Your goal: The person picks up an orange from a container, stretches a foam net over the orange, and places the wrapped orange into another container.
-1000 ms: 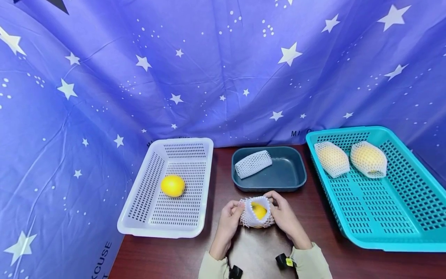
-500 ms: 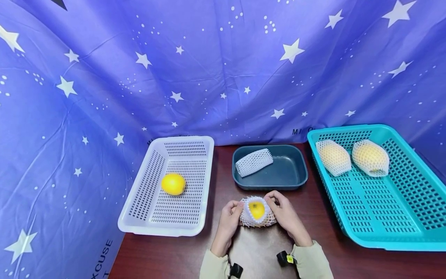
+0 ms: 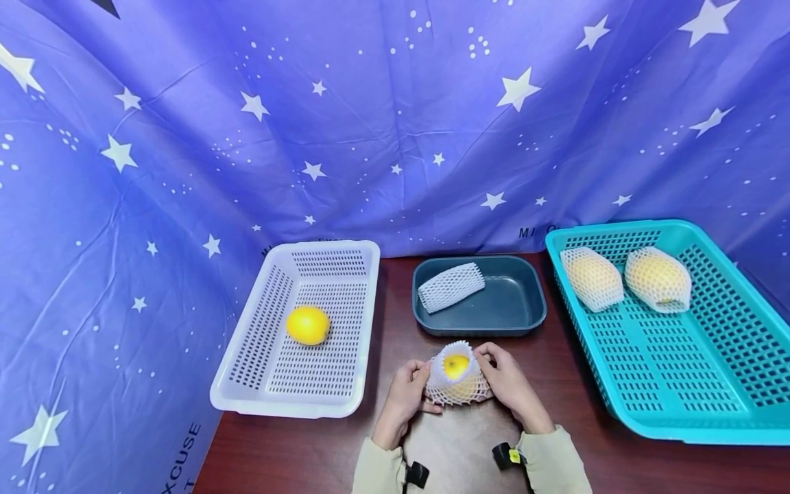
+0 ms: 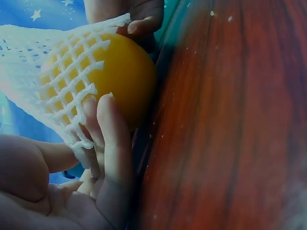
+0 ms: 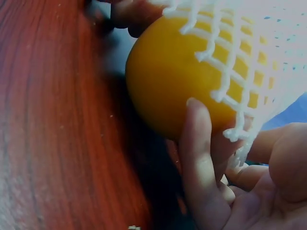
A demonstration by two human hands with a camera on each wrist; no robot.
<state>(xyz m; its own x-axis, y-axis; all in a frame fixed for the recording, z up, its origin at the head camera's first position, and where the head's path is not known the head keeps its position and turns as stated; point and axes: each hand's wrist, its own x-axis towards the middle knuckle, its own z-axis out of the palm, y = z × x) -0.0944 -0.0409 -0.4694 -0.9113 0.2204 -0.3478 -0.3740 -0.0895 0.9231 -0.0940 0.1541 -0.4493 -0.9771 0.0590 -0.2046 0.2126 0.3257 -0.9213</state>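
Note:
In front of me on the table, a white foam fruit net (image 3: 463, 393) is partly pulled over a smooth yellow fruit (image 4: 132, 72). My left hand (image 3: 404, 396) pinches the net's edge on the left, fingertips touching the fruit. On the other side my right hand (image 3: 509, 384) pinches the opposite edge, with a finger on the fruit (image 5: 163, 76). The fruit's lower end sticks out bare below the net in both wrist views. From the head view, its upper end shows through the net's open mouth.
At left, a white basket (image 3: 237, 405) holds one bare yellow fruit (image 3: 308, 325). Behind my hands stands a dark blue tray (image 3: 512, 302) with a spare foam net (image 3: 451, 287). At right, a turquoise basket (image 3: 648, 429) holds two netted fruits (image 3: 592, 279).
The net's mouth has been drawn upward, standing taller around the fruit's upper end. Both hands stay at its sides, and the left fingers have spread a little underneath.

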